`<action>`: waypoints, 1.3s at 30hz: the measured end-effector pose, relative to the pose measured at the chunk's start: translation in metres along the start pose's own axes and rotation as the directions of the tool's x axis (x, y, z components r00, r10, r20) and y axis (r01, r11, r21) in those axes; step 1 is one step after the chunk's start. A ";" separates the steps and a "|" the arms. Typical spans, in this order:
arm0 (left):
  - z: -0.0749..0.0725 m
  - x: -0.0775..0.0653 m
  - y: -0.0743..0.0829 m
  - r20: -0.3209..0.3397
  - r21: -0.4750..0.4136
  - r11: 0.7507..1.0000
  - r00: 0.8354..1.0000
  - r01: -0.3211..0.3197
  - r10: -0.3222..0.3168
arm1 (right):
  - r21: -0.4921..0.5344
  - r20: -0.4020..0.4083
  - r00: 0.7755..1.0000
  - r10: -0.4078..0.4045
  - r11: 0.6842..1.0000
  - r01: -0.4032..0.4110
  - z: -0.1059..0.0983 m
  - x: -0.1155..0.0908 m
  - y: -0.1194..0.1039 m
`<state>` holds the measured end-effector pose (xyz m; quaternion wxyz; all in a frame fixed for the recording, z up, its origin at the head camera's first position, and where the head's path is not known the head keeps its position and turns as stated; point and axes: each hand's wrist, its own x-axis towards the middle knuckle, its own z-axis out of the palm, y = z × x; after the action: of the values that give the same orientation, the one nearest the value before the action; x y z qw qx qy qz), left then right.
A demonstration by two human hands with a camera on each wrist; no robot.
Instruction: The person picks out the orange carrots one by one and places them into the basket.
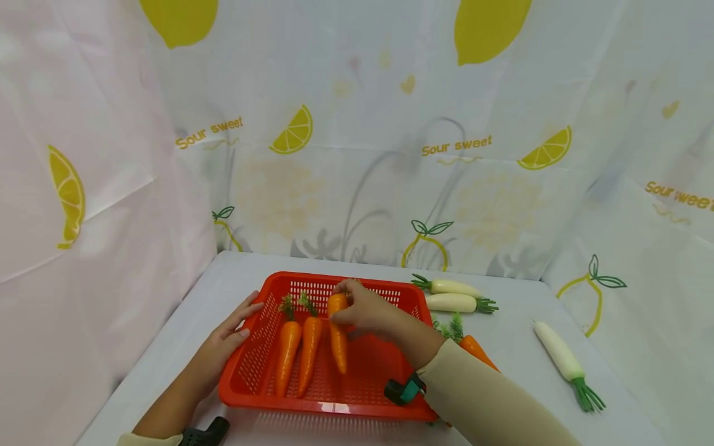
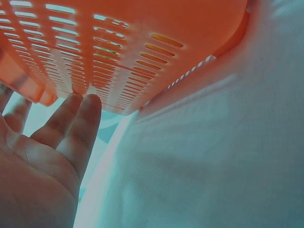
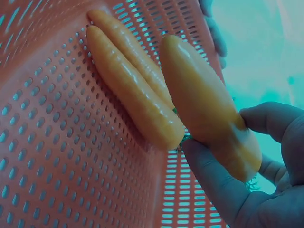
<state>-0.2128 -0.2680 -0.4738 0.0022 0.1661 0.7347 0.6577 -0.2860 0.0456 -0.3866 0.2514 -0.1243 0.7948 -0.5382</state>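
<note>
A red slotted plastic basket (image 1: 268, 401) stands on the table. Two orange carrots with leafy green tops, a left one (image 1: 288, 350) and a second one (image 1: 310, 347), lie side by side in its left half. My right hand (image 1: 365, 308) pinches a third carrot (image 1: 338, 344) near its top end between thumb and fingers, over the basket floor with the tip toward me. The right wrist view shows this held carrot (image 3: 199, 95) close up, apart from the other two. My left hand (image 1: 220, 344) touches the basket's left side, its fingers (image 2: 85, 123) extended against the outer wall.
Right of the basket lie more carrots (image 1: 475, 350), partly hidden by my right sleeve. Two white radishes, one behind (image 1: 454, 287) and one in front (image 1: 450, 302), lie at the back right. Another white radish (image 1: 558, 350) is farther right. Lemon-print cloth (image 1: 357, 186) encloses the table.
</note>
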 end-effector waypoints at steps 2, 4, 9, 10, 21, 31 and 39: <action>0.000 0.000 0.001 -0.001 0.002 1.000 1.000 -0.001 0.001 | -0.004 0.001 1.000 0.000 1.000 0.000 0.000 0.002 0.001; 0.001 0.001 0.001 -0.004 0.001 1.000 1.000 0.003 -0.003 | -0.013 0.001 1.000 0.000 1.000 0.000 0.000 0.004 0.002; 0.001 0.000 0.002 0.001 -0.003 1.000 1.000 0.007 -0.007 | -0.037 0.010 1.000 -0.001 0.999 0.001 0.002 0.008 0.004; 0.002 0.000 0.002 0.002 -0.003 1.000 1.000 0.008 -0.008 | -0.042 0.011 1.000 0.002 0.999 -0.001 0.003 0.009 0.004; 0.001 0.000 0.002 -0.001 -0.007 1.000 1.000 0.008 -0.008 | -0.094 0.017 0.999 0.032 0.995 -0.030 0.010 0.010 0.005; 0.001 0.001 0.001 0.008 -0.003 1.000 1.000 -0.003 0.003 | -0.091 0.045 0.997 0.065 0.994 -0.061 0.015 0.012 0.011; 0.001 0.000 0.001 0.008 -0.002 1.000 1.000 0.003 -0.003 | -0.113 0.070 0.993 0.094 0.990 -0.086 0.017 0.013 0.012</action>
<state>-0.2127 -0.2671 -0.4728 0.0061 0.1677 0.7344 0.6577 -0.2870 0.0306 -0.4064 0.2978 -0.1220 0.8180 -0.4768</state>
